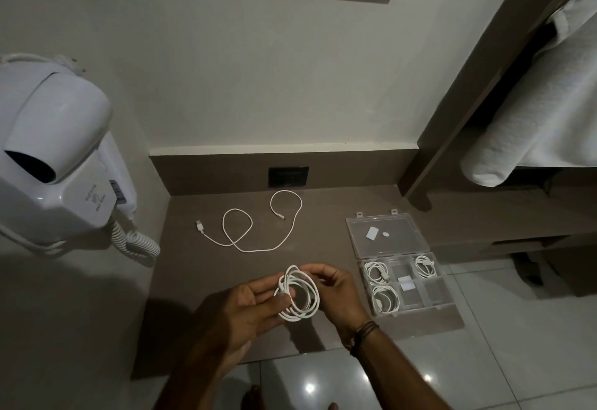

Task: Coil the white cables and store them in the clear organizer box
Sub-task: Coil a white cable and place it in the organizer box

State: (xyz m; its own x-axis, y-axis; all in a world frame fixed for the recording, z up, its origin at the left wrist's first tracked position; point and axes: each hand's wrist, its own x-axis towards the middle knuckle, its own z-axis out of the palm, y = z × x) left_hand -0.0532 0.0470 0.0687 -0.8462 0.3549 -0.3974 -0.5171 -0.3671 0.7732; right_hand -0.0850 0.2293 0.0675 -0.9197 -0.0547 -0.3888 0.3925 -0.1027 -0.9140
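You are holding a nearly finished coil of white cable (298,295) above the brown counter (193,280), your left hand (255,309) pinching the loops at their left side while your right hand (336,293) is steadying the far edge with its fingertips. The coiling step looks almost done; next you are likely needing to keep the round loops from springing open and carry them to a free compartment of the clear box (407,283), lying open just to your right with three coils already inside. One more cable (255,225), thin, smooth and limp, is sprawling in loose curves farther back.
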